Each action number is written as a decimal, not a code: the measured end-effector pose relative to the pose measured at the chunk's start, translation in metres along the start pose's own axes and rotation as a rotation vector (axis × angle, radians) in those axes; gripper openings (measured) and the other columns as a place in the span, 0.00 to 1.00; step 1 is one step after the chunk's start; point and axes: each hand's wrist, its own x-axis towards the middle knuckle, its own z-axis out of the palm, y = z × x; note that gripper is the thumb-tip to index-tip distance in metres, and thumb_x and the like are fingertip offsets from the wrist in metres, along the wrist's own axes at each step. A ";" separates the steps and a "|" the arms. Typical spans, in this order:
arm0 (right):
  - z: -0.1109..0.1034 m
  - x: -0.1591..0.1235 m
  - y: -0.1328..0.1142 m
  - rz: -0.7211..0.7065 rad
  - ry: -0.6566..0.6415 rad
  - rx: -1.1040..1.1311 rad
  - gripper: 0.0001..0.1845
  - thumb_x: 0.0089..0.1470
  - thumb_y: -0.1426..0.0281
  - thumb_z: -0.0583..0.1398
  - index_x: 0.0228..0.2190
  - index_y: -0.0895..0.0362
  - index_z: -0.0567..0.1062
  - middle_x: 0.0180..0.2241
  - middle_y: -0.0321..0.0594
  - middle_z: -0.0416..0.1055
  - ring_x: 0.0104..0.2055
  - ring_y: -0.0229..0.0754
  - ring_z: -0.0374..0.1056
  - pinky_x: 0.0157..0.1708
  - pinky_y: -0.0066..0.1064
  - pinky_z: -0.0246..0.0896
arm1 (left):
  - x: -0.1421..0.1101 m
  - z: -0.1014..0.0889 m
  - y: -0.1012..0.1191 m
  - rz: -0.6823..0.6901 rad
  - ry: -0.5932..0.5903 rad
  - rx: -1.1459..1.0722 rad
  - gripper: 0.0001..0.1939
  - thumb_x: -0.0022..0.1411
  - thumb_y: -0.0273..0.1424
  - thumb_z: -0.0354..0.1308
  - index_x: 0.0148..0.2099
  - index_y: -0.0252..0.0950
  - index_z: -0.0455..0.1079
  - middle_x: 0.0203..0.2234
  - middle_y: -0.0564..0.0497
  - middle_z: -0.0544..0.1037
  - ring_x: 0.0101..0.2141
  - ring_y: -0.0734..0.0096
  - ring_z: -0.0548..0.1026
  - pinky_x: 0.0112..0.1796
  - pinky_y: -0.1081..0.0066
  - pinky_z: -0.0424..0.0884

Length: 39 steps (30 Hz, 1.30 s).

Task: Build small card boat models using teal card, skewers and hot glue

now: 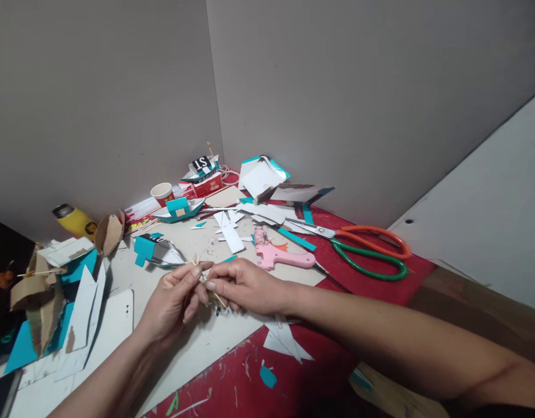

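Note:
Over the pale work board (184,342), my left hand (174,293) and my right hand (245,284) meet with their fingertips close together. Thin wooden sticks (220,300) are pinched between them and stick out above and below the fingers; where they cross or join is partly hidden. Just beyond my left hand lies a small teal and white paper boat (156,251). A pink glue gun (278,255) rests past my right hand. To its right are large scissors (358,247) with one orange and one green handle.
A paper cup (162,193), another teal boat (180,209) and a boat on a red box (209,184) stand toward the corner walls. Cardboard pieces (45,307), a phone (119,316) and a yellow bottle (76,222) are at left. Paper scraps (287,339) litter the red cloth.

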 end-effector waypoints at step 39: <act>-0.041 0.007 0.007 0.233 -0.313 0.470 0.09 0.50 0.69 0.63 0.31 0.63 0.72 0.24 0.40 0.77 0.19 0.34 0.71 0.16 0.20 0.66 | -0.001 -0.009 0.002 0.116 -0.129 0.300 0.12 0.61 0.37 0.59 0.40 0.35 0.79 0.25 0.50 0.75 0.26 0.73 0.69 0.30 0.73 0.64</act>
